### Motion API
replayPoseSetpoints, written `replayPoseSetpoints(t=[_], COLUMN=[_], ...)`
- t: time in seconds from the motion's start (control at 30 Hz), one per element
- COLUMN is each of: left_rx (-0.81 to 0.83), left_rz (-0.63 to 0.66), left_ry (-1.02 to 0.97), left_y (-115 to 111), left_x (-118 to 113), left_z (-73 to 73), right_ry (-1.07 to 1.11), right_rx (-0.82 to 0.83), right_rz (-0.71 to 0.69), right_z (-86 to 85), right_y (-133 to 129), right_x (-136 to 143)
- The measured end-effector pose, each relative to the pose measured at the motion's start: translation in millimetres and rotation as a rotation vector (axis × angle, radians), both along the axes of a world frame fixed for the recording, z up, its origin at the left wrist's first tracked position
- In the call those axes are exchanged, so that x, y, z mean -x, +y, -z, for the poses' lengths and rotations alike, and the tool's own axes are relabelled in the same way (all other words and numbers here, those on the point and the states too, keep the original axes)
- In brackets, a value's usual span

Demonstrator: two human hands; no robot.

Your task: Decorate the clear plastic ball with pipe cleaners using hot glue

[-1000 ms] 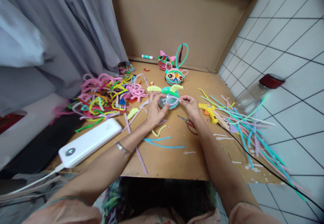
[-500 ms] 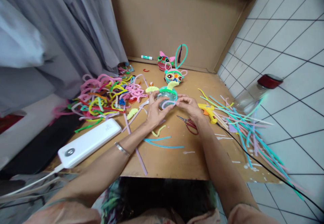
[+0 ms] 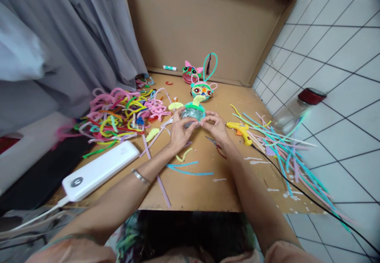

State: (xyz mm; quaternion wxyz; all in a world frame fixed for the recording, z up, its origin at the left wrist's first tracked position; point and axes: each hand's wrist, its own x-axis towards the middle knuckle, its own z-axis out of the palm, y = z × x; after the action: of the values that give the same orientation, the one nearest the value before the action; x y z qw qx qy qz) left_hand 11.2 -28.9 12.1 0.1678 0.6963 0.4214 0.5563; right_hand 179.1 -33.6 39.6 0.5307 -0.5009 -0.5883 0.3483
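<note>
Head view: a clear ball (image 3: 190, 115), too round for a long axis, green trim (image 3: 194, 106) facing away, sits between left hand (image 3: 179, 132), fingers curled around it, and right hand (image 3: 216, 128), fingertips bunched, pinch unclear

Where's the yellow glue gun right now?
In the head view, the glue gun lies on the table just right of the right hand, at the left edge of the straight pipe cleaners.

Grey, folded fabric curtain (image 3: 101, 29) at left. Tall brown cardboard panel (image 3: 202, 25) upright along back of flat tan-brown bench (image 3: 204, 195). White square-tiled wall (image 3: 335, 53), dark grout lines, at right. Light pale, soft.
</note>
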Motion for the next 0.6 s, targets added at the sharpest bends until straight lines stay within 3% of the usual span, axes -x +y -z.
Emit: replayPoseSetpoints(t=[0.4, 0.5, 0.6], left_rx=[-0.011, -0.029, -0.053], left_rz=[-0.072, -0.090, -0.071], left_ry=[0.121, 0.152, 0.156], left_y=[1, 2, 3], left_x=[3, 2, 2], left_z=[1.1, 2.0, 3.5], right_ry=[-0.089, -0.355, -0.827], right_rx=[-0.033, -0.057, -0.016], right_rz=[0.047, 0.229, 0.593], right_z=[7.9, -1.4, -12.5], right_y=[10, 1, -20], right_x=[-1, -14, -36])
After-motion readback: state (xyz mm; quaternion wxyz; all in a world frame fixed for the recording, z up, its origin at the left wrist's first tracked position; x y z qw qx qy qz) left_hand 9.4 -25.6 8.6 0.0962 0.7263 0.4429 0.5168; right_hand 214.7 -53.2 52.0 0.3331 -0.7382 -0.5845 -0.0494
